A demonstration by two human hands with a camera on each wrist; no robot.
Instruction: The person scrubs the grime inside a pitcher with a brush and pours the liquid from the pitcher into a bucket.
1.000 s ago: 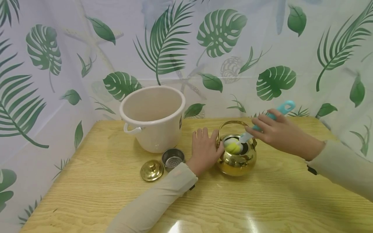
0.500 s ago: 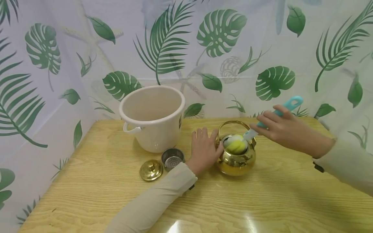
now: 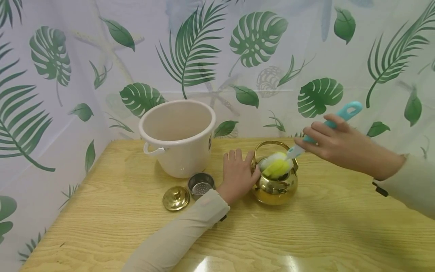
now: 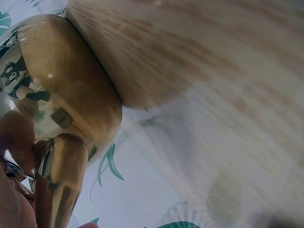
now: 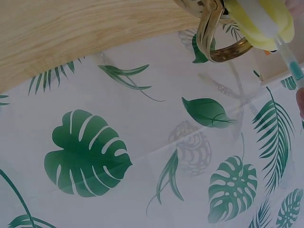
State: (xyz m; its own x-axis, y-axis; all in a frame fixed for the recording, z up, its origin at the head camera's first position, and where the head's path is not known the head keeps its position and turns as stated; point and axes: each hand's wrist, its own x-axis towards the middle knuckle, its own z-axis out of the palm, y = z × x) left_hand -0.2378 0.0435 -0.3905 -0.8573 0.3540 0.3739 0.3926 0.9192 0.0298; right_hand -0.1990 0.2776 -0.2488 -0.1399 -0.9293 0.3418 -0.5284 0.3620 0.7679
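My right hand [image 3: 334,141] grips the turquoise handle of a bottle brush [image 3: 346,111]. Its yellow and white sponge head [image 3: 276,168] sits in the mouth of a brass kettle [image 3: 275,192], partly above the rim. In the right wrist view the sponge [image 5: 259,23] shows beside the kettle's arched handle [image 5: 206,33]. My left hand [image 3: 238,172] rests against the kettle's left side, fingers straight, thumb on the body. The left wrist view shows fingers [image 4: 19,137] at the spout [image 4: 61,183], which the hand hides in the head view.
A white bucket [image 3: 183,156] stands behind and left of my left hand. A perforated metal strainer [image 3: 200,185] and the brass kettle lid [image 3: 176,198] lie by my left forearm. The wooden table [image 3: 102,226] ends at a leaf-printed cloth [image 3: 272,83].
My right hand has moved right and up with the brush, drawing the sponge head higher out of the kettle's mouth. The left hand has stayed against the kettle.
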